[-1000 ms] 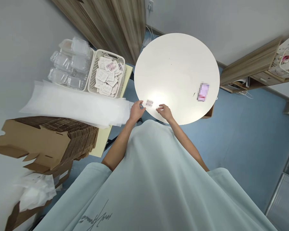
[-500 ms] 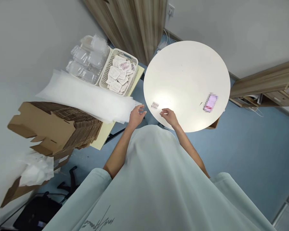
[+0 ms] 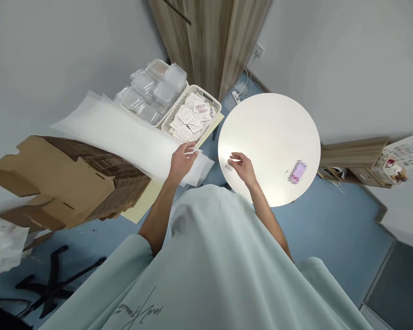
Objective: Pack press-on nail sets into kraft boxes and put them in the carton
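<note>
My left hand (image 3: 183,162) is held over the white sheets, just below the perforated basket (image 3: 216,102), fingers apart and holding nothing. Inside the basket lies a pile of small white cards (image 3: 186,114), one or two of them showing pink or dark shiny pieces. On the near left of the round white table (image 3: 271,123) is a small flat set of shiny pieces in rows (image 3: 229,167). My right hand (image 3: 243,168) hovers right at this set and partly covers it. Its fingers are bent, with a gap between thumb and forefinger; contact is unclear.
Clear plastic boxes (image 3: 145,86) fill a second basket at the back left. Long white sheets (image 3: 124,133) and a stack of folded brown cartons (image 3: 55,178) lie at the left. A blurred-out purple item (image 3: 298,172) rests on the table's right side. A chair base (image 3: 50,286) stands lower left.
The view has swung left and tilted up. My left hand has moved left and up towards the basket. My right hand has come over the set of shiny pieces.
</note>
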Available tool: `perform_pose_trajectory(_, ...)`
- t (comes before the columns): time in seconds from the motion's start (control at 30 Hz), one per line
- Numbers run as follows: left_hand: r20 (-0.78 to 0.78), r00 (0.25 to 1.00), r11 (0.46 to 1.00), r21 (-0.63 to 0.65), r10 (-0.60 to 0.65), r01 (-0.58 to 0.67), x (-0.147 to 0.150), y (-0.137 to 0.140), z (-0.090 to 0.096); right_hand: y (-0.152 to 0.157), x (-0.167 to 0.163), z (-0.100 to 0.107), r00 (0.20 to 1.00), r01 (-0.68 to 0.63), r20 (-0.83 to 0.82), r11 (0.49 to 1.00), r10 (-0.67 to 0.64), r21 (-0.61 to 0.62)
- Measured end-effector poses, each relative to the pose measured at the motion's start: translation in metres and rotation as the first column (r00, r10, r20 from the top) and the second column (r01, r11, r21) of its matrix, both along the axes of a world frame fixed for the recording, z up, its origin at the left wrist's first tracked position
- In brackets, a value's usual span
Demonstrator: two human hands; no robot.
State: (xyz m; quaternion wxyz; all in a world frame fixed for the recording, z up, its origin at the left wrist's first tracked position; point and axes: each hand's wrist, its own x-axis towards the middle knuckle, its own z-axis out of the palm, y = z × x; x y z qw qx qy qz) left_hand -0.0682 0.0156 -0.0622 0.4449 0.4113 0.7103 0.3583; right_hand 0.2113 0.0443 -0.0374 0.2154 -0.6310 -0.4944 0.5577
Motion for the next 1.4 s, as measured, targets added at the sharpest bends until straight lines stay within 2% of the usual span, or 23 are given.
perform_pose_trajectory(0.17,0.021,0.996,0.996,0.013,0.087,-0.088,-0.069,0.040,-0.004,0.015,-0.054,0.026,1.000,0.010,0.025,0.998,-0.012,0.057)
perform_pose_trajectory(0.33,-0.047,0.988,0.987,0.060,0.149,-0.146,-0.139,0.075,-0.016,0.030,-0.108,0.048,0.999,0.029,0.023,0.996,-0.032,0.090)
perform_pose_trajectory(0.43,-0.103,0.983,0.983,0.118,0.154,-0.142,-0.167,0.102,-0.025,0.038,-0.133,0.056,0.999,0.039,0.021,0.994,-0.042,0.102)
perform_pose_trajectory(0.5,-0.140,0.981,0.981,0.153,0.138,-0.116,-0.175,0.126,-0.030,0.041,-0.145,0.060,0.998,0.051,0.018,0.993,-0.053,0.108)
perform_pose_trajectory(0.7,-0.242,0.970,0.967,0.246,0.002,0.059,-0.157,0.213,-0.030,0.038,-0.159,0.069,0.996,0.075,0.029,0.988,-0.080,0.138)
perform_pose_trajectory(0.8,-0.333,0.939,0.976,0.163,-0.084,0.145,-0.140,0.249,-0.028,0.033,-0.158,0.074,0.993,0.111,0.038,0.986,-0.116,0.126)
perform_pose_trajectory(0.93,-0.384,0.915,0.985,0.058,-0.125,0.159,-0.122,0.278,-0.031,0.023,-0.151,0.075,0.981,0.179,0.049,0.978,-0.185,0.110)
perform_pose_trajectory(1.1,-0.412,0.903,0.990,0.015,-0.120,0.138,-0.115,0.289,-0.036,0.008,-0.136,0.068,0.962,0.263,0.044,0.957,-0.270,0.118)
perform_pose_trajectory(1.23,-0.371,0.926,0.992,0.071,-0.068,0.101,-0.115,0.287,-0.034,0.001,-0.125,0.063,0.953,0.296,0.036,0.948,-0.302,0.116)
perform_pose_trajectory(1.33,-0.272,0.961,0.983,0.152,-0.054,0.099,-0.109,0.273,-0.029,0.001,-0.119,0.060,0.953,0.299,0.014,0.947,-0.302,0.114)
perform_pose_trajectory(1.4,-0.199,0.976,0.972,0.203,-0.082,0.123,-0.100,0.254,-0.023,0.004,-0.115,0.057,0.955,0.295,-0.003,0.948,-0.297,0.118)
